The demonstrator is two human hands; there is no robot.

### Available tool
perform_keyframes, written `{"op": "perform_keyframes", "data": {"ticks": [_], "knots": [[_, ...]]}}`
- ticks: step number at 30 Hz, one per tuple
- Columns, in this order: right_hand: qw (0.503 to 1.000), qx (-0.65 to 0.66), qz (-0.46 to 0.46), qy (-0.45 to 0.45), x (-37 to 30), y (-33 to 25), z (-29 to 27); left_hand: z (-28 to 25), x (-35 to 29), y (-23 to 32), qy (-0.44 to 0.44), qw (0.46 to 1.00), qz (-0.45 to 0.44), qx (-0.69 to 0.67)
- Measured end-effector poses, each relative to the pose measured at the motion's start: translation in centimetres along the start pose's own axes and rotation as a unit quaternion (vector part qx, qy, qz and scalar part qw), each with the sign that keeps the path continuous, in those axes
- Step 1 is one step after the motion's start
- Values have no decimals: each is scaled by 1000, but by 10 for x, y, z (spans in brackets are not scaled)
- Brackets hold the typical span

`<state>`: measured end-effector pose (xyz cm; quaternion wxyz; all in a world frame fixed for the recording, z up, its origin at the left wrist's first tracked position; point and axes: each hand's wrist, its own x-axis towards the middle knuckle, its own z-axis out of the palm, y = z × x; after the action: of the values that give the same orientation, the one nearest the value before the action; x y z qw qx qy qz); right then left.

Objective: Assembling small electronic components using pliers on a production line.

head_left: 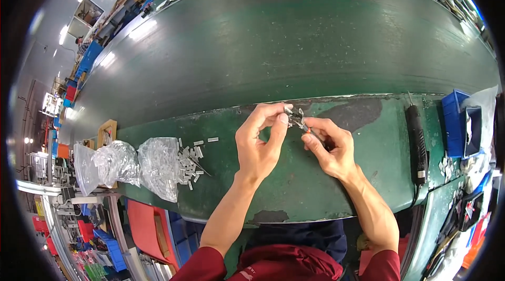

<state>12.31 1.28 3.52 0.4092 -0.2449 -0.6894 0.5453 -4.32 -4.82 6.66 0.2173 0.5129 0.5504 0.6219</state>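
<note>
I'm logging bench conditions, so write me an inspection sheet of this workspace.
Surface: green bench, marked by dark worn patches.
Things in hand: small metallic piece; slim tool with an orange bit, type unclear.
Clutter: loose silvery pieces beside clear plastic bags, left.
Hands: left hand pinches the piece; right hand grips the tool.
Cables: apparent dark cord below black handheld device, right.
Surroundings: wide dark-green belt-like surface beyond; blue bin, right.
</note>
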Motion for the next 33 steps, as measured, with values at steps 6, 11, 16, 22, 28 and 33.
{"op": "perform_keyframes", "data": {"ticks": [6, 11, 16, 22, 28, 33], "knots": [[1000, -3, -6, -13, -3, 1, 0, 8, -3, -2, 14, 999, -12, -39], [999, 1, -12, -38, -10, 4, 7, 14, -9, -5, 39, 995, 0, -96], [997, 6, 6, -78, -12, 6, 7, 14, -10, -21, 31, 996, 64, -48], [997, 21, -6, -75, -11, 3, 10, 16, -10, -21, 41, 995, 76, -49], [994, 0, -29, -103, -9, 3, 5, 20, -11, -19, 68, 994, 46, -75], [994, 7, -34, -100, -8, 4, 6, 15, -12, -19, 48, 996, 40, -61]]}}
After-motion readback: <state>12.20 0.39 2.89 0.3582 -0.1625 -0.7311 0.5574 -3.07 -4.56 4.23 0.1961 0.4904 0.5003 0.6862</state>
